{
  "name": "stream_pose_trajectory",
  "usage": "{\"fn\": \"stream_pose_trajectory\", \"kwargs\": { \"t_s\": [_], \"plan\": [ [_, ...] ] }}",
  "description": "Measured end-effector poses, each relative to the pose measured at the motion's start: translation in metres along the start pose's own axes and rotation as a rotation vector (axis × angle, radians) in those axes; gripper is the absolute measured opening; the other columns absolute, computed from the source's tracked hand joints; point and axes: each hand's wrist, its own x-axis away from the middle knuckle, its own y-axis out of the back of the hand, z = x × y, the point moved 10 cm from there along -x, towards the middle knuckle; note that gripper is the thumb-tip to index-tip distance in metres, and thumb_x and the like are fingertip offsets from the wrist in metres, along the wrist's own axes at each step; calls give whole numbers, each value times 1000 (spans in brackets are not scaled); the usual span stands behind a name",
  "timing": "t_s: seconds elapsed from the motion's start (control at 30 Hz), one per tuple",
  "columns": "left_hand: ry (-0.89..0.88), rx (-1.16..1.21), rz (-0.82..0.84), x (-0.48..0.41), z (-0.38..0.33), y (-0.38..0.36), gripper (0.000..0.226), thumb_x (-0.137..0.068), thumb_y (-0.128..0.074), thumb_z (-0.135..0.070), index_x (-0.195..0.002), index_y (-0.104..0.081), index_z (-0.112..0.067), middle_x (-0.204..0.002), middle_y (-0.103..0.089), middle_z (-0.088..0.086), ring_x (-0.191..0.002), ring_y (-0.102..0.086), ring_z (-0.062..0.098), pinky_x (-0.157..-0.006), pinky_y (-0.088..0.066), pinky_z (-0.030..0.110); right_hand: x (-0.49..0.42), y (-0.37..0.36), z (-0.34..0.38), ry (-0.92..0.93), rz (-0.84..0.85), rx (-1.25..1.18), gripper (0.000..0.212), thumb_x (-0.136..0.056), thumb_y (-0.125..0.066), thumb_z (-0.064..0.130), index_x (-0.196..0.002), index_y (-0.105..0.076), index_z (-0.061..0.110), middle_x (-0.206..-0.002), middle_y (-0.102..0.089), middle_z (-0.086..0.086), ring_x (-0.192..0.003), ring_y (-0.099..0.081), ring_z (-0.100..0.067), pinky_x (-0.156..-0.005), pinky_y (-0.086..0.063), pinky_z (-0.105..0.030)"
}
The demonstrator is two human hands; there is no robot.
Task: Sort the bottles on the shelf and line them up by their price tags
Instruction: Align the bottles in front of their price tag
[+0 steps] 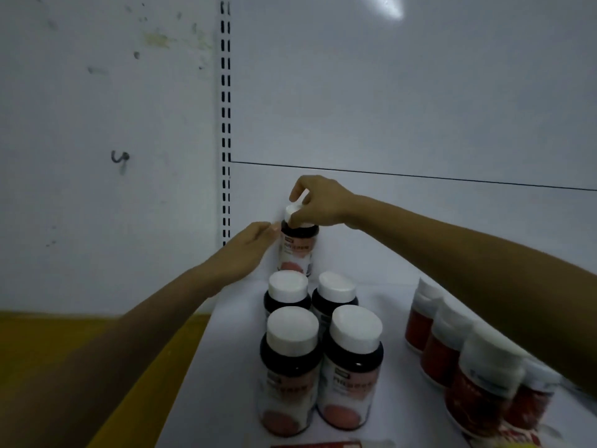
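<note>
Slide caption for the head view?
Right hand grips the rear bottle by its cap; left hand touches its side.

Open shelf (397,318) lane between the two bottle clusters (319,347)

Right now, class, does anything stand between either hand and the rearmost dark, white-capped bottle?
Nothing visible does. The right hand pinches the white cap of the rearmost dark bottle; the left hand touches its side. Four similar bottles stand nearer the camera.
</note>
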Motion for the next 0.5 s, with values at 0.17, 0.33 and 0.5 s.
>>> {"fn": "stream_pose_trajectory", "kwargs": {
  "t_s": [0.17,0.33,0.5],
  "plan": [
    [113,107,2,15,50,-16,70,-79,-21,-72,-132,-39,-30,-138,-46,-2,-119,-47,15,-101,-39,40,0,-47,0,-3,143,29,47,-74,-76,28,-113,-55,13,-105,-48,-1,-92,-52,-19,-70,-51,-28],
    [115,252,-45,24,63,-25,49,-88,-25,-63,-116,-48,-30,-116,-54,-7,-98,-55,5,-79,-43,27,3,-75,-10,-31,255,-41,43,-76,-75,32,-112,-60,15,-103,-53,-2,-81,-55,-16,-59,-52,-23],
    [89,296,-228,33,64,-22,32,-97,-30,-43,-104,-55,-23,-107,-60,-3,-95,-58,10,-85,-47,32,3,-78,-13,-32,288,-68,37,-74,-76,35,-106,-62,21,-95,-56,3,-77,-55,-9,-56,-47,-22]
  ]
}}
